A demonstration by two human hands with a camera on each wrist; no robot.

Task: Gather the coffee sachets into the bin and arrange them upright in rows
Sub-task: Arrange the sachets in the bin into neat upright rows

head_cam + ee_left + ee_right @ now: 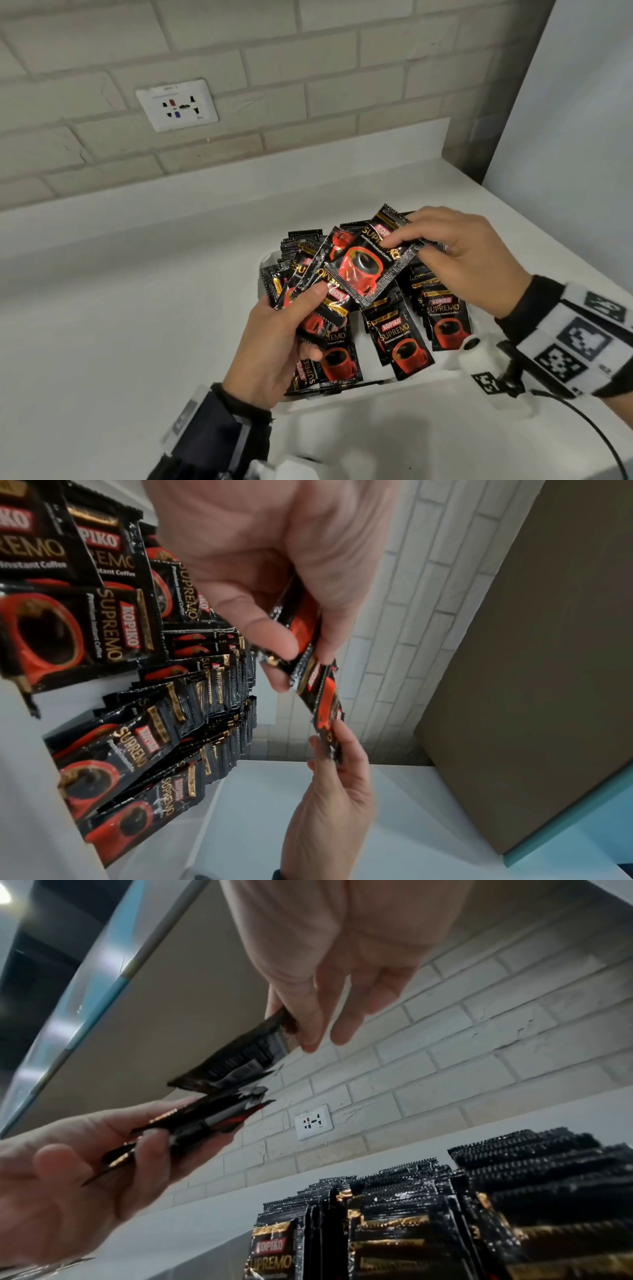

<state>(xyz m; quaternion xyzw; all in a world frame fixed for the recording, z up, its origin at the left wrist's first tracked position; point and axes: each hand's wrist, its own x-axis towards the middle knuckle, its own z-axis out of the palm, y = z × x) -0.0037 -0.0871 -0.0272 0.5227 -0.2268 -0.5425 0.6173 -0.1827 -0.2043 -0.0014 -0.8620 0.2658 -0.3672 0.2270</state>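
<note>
A white bin [265, 263] on the counter holds several black-and-red coffee sachets [404, 342] standing upright in rows, with a few leaning at the front. My left hand [308, 318] grips a loose bunch of sachets [318, 274] above the bin's left side. To the right, my right hand [404, 246] pinches a single sachet [363, 267] by its edge, held flat over the bunch. In the left wrist view the left hand [291, 664] holds the bunch [318, 693] edge-on beside the rows [205, 696]. From the right wrist, the right hand's fingers [310, 1039] hold the single sachet [236, 1061] above the bunch [205, 1118].
The white counter [137, 291] runs to a brick wall with a wall socket [177, 105]. A tall panel [565, 137] bounds the counter on the right. A white wrist camera [476, 353] and its black cable [589, 421] hang by my right wrist.
</note>
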